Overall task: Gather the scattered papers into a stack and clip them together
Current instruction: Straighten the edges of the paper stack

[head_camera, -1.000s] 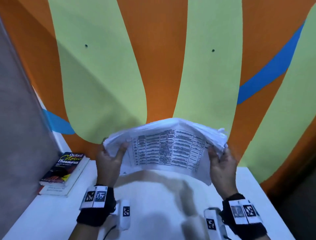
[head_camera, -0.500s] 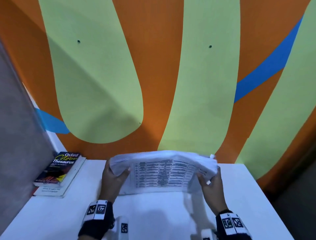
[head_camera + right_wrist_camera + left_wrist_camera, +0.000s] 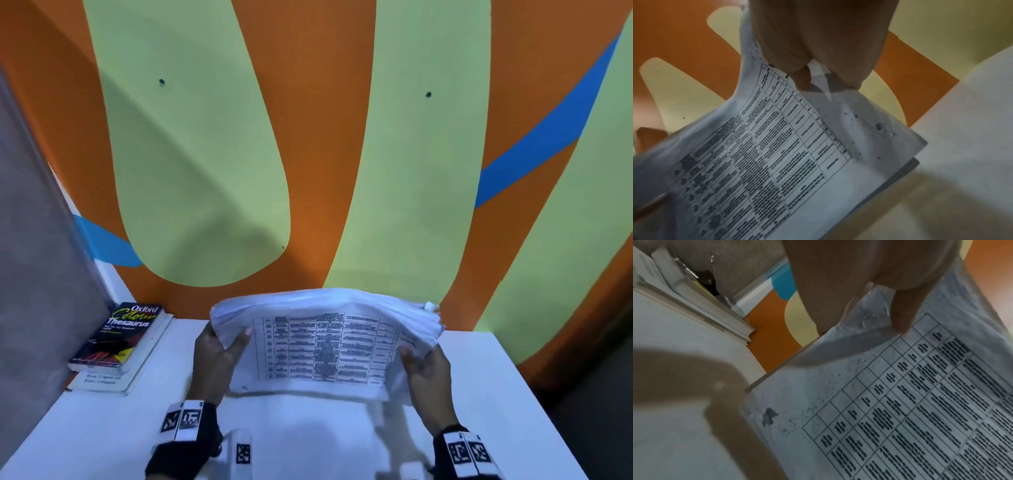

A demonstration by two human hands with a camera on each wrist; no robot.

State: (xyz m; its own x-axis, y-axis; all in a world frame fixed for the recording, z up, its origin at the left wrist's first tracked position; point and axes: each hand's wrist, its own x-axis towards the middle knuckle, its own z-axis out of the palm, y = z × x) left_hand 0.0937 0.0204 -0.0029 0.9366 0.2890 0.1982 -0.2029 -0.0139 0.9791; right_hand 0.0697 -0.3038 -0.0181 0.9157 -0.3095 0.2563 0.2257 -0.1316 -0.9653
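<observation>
Papers (image 3: 325, 346) (printed table facing the person) stand on edge, long axis left-right, left hand (image 3: 214, 356) and right hand (image 3: 428, 373) clamped on the ends.

Each wrist wears a black wristband (image 3: 191, 455) carrying white tags printed with black square codes. A small white block with one such code sits just beside the left hand's (image 3: 214, 359) wristband.

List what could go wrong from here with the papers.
1. The stack of papers is gripped only at its two ends by the left hand and right hand; it sags and bends, so middle sheets could slip out.
2. The edges look uneven, especially near the right hand, so clipping now might leave sheets misaligned or missed.
3. A clip seems to lie on the book to the left; freeing one hand to fetch it could let the stack fan onto the table.
</observation>
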